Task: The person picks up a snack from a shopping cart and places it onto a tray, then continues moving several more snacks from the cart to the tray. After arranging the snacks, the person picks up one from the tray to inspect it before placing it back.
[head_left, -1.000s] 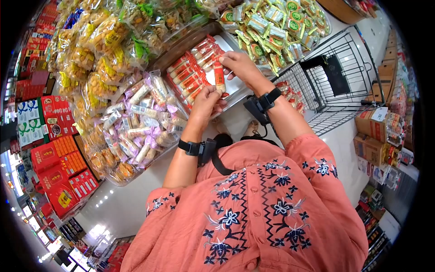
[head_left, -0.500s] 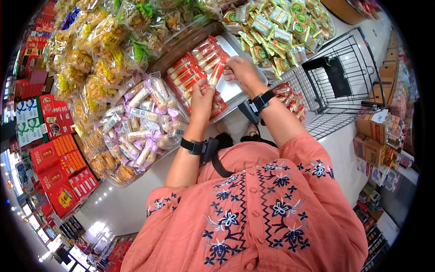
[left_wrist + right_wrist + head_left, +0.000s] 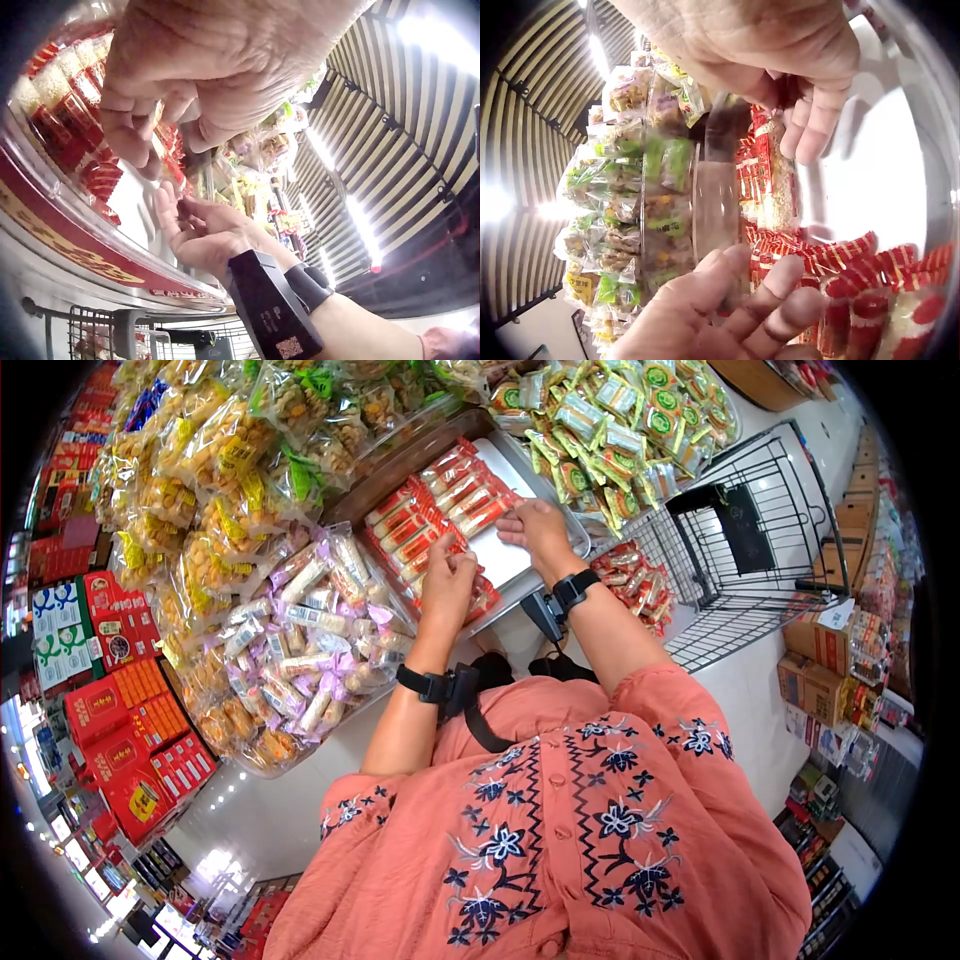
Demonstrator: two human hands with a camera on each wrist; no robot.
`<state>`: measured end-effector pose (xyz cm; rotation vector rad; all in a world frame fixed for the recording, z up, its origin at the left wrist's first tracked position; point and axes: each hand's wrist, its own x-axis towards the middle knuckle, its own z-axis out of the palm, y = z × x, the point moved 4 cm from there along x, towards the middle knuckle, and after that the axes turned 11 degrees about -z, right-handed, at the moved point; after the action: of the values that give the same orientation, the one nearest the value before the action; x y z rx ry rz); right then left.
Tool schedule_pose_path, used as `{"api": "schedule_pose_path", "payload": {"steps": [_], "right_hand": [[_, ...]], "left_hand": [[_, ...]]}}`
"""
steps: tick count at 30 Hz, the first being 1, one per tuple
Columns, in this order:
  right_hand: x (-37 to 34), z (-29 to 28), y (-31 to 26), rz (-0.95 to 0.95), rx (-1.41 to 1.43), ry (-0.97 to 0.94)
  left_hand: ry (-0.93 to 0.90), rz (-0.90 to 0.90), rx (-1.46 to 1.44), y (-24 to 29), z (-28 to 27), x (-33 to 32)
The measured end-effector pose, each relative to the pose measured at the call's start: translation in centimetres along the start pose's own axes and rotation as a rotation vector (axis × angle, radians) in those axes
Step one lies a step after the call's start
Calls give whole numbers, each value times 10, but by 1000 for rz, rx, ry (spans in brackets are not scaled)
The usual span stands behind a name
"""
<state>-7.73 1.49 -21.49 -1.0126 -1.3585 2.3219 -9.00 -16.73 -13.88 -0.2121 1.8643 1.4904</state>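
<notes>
Red-and-white wrapped puffed snack bars (image 3: 410,535) lie in rows in a metal tray (image 3: 560,495). My left hand (image 3: 448,582) hovers over the near row, fingers loosely bent and holding nothing; in the right wrist view the left hand (image 3: 735,315) has its fingers spread. My right hand (image 3: 540,532) is at the right end of the far row, its fingertips close by a snack bar (image 3: 488,510) lying there. In the left wrist view the right hand (image 3: 206,229) shows relaxed, extended fingers. A white tray bottom (image 3: 862,172) shows beside the packets.
Purple-ended snack packets (image 3: 310,630) are heaped at the left, bagged yellow snacks (image 3: 215,510) behind them. Green-and-yellow packets (image 3: 620,420) lie at the far right. A wire shopping cart (image 3: 760,540) stands at my right, with red packets (image 3: 635,585) in it.
The snack bar held between both hands was lowered onto the right end of the far row and let go. Both hands have moved slightly apart from it.
</notes>
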Motion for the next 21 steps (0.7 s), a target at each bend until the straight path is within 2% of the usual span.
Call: {"api": "schedule_pose_path", "payload": {"steps": [3, 6, 9, 12, 15, 18, 21], "right_hand": [[0, 2, 0, 0, -65, -1], [2, 3, 1, -10, -95, -15], [4, 2, 2, -27, -84, -48], [5, 2, -2, 4, -188, -60], [-3, 2, -9, -27, -242, -21], [-11, 6, -13, -90, -297, -37], [-8, 7, -6, -69, -306, -114]], "left_hand": [[-5, 18, 63, -7, 3, 12], [3, 122, 68, -13, 11, 23], [-74, 96, 124, -13, 16, 29], [-86, 19, 152, -10, 21, 29], [-132, -57, 137, -15, 22, 36], [-87, 23, 104, -19, 23, 38], [-52, 21, 114, -24, 23, 41]]}}
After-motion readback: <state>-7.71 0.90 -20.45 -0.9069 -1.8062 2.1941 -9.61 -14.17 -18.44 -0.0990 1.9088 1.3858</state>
